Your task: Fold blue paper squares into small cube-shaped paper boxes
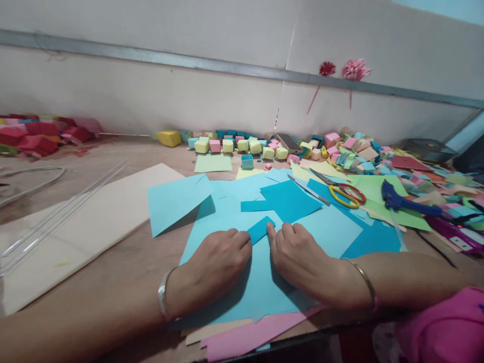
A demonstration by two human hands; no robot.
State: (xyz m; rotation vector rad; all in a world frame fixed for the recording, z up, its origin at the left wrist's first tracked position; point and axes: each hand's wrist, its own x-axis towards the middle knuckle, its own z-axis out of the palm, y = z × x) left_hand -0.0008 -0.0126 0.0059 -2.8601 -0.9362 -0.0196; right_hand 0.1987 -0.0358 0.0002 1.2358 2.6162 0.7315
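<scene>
A small dark-blue paper strip lies on a large light-blue sheet in front of me. My left hand and my right hand both pinch this strip from either side, fingers curled, palms down on the sheet. More blue paper pieces lie just beyond the hands. Each wrist wears a bangle.
Yellow-and-red scissors and a blue glue gun lie to the right on green paper. Several folded paper cubes line the back by the wall. A beige board with clear rods lies at left. Pink paper pokes out at the table's near edge.
</scene>
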